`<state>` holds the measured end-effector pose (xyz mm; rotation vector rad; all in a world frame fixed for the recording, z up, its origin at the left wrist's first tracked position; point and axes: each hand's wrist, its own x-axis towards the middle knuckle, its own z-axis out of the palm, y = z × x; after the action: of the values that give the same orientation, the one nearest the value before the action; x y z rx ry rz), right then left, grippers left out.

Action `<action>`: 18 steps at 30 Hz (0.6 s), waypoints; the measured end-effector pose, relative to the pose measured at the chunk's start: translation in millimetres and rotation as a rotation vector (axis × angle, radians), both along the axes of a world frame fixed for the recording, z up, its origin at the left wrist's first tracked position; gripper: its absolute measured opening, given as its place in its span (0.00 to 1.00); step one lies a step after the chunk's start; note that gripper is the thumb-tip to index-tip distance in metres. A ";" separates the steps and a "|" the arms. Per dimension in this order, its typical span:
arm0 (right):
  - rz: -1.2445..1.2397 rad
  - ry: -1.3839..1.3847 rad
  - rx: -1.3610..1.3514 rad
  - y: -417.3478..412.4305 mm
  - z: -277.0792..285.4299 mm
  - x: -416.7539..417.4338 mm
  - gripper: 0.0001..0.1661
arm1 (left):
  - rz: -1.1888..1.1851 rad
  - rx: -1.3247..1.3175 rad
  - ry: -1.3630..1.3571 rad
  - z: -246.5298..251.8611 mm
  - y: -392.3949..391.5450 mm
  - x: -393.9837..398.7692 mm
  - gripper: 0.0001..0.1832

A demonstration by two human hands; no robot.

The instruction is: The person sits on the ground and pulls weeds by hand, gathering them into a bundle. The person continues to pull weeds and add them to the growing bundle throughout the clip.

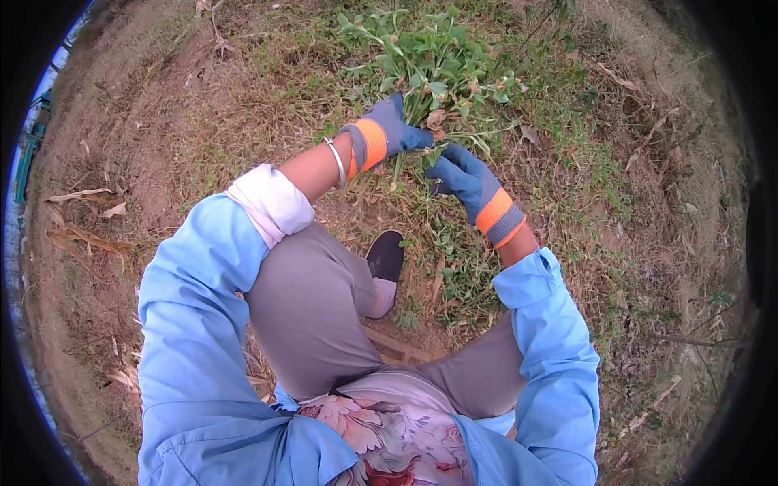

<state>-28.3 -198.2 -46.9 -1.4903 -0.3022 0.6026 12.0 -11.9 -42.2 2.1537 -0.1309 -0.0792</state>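
My left hand (pixel 392 130), in a grey and blue work glove with an orange cuff, is closed around the stems of a bunch of leafy green plants (pixel 431 67). The leaves fan out away from me, and a few stem ends stick out below the glove. Just to the right, my right hand (pixel 459 173), in a matching glove, has its fingertips at a leaf near the lower side of the bunch. Whether those fingers pinch the leaf or a stem is unclear. Some brown, dry leaves show among the green ones.
Low weeds and dry grass (pixel 273 91) cover much of the soil. Loose green cuttings (pixel 468 279) lie below my right hand, beside my dark shoe (pixel 386 256). Dry corn-like leaves (pixel 85 225) lie at the left, and a thin twig (pixel 699 341) at the right.
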 end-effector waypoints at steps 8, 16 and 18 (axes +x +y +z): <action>-0.081 0.084 0.181 8.7 -0.9 6.7 0.33 | -0.243 0.364 -0.202 4.4 -17.7 -2.1 0.34; -0.284 0.172 0.480 6.4 -15.8 17.4 0.13 | -0.400 0.446 0.068 26.9 -37.9 -5.1 0.34; -0.344 0.136 0.451 3.2 -27.2 27.5 0.16 | -0.448 0.338 0.025 25.0 -47.1 -6.1 0.33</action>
<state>-0.7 -195.0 -74.1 -1.0285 -0.0641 0.3280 5.9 -59.0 -17.2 2.4192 -0.6229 -0.4121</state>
